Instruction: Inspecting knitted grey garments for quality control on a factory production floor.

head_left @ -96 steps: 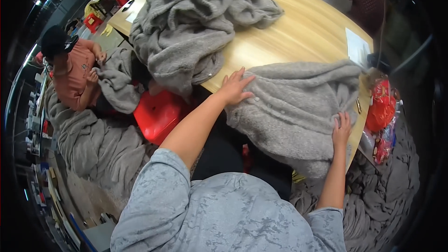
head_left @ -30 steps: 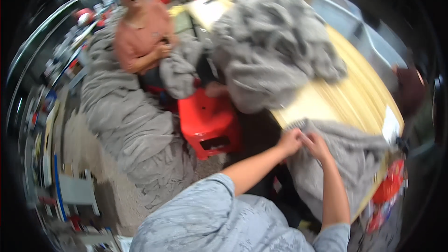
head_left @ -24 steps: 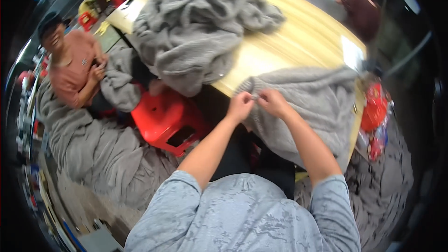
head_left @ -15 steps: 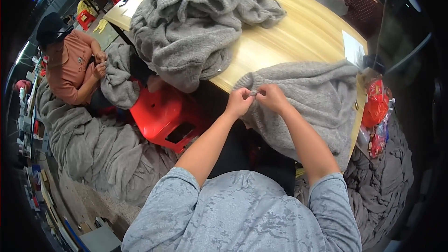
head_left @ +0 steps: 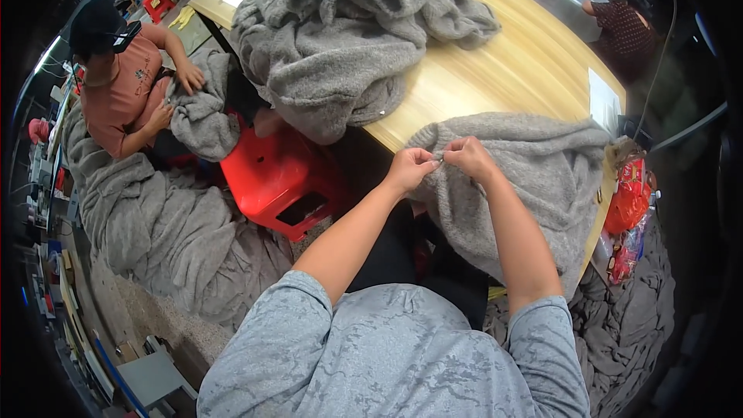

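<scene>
Both hands meet at the bench (head_left: 495,70) edge: left hand (head_left: 412,168) and right hand (head_left: 467,156) pinch the grey knitted garment (head_left: 534,178). A grey heap (head_left: 348,39) lies at eleven o'clock.

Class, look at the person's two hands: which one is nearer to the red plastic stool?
Left. The left hand pinches the grey knit garment on the side toward the red plastic stool; the right hand pinches it just beyond, farther from the stool.

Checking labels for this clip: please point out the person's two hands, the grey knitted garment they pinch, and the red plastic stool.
left hand (head_left: 412,166), head view, back of the hand
right hand (head_left: 467,155), head view, knuckles
grey knitted garment (head_left: 534,170), head view, flat middle on the table
red plastic stool (head_left: 271,174), head view, seat top
</scene>
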Action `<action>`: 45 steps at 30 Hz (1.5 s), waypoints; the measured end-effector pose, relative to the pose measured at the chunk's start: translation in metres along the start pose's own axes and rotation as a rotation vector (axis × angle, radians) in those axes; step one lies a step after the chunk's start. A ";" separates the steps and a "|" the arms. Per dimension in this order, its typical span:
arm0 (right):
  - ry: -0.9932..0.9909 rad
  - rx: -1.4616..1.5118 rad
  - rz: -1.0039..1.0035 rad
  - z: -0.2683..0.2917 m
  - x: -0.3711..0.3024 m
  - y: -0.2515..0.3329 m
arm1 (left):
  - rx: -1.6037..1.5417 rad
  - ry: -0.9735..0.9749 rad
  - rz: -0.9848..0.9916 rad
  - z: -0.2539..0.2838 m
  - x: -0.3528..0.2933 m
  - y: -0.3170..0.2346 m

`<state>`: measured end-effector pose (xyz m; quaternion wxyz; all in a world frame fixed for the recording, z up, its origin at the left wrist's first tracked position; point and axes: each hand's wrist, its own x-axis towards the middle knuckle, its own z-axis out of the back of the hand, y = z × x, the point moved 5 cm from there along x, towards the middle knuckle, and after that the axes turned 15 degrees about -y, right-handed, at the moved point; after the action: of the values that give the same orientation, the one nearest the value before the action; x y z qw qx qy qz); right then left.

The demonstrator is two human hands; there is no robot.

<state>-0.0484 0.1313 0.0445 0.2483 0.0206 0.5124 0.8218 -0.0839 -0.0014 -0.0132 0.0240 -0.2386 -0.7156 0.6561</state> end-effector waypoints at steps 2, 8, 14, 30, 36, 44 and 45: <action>-0.002 0.025 -0.027 -0.003 0.003 -0.006 | -0.039 -0.001 0.018 -0.001 0.001 0.002; 0.048 0.010 -0.097 -0.006 0.004 -0.002 | -0.210 -0.012 0.010 -0.002 0.004 0.013; -0.011 0.079 -0.030 -0.005 0.016 -0.014 | -0.307 -0.034 0.019 -0.004 0.014 0.007; 0.196 0.351 0.004 -0.018 0.018 -0.042 | -0.233 0.068 -0.077 -0.002 0.014 0.014; 0.176 0.407 0.045 -0.013 0.024 -0.041 | -0.145 0.036 -0.128 -0.006 0.023 0.008; 0.180 0.365 0.122 -0.013 0.021 -0.036 | 0.091 -0.153 -0.152 -0.001 0.030 0.005; 0.195 0.368 0.139 -0.012 0.017 -0.034 | 0.117 -0.155 -0.150 -0.003 0.029 0.005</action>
<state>-0.0539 0.1409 0.0066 0.1327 0.0213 0.6726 0.7277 -0.1073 0.0127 -0.0256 0.0316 -0.1313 -0.6915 0.7096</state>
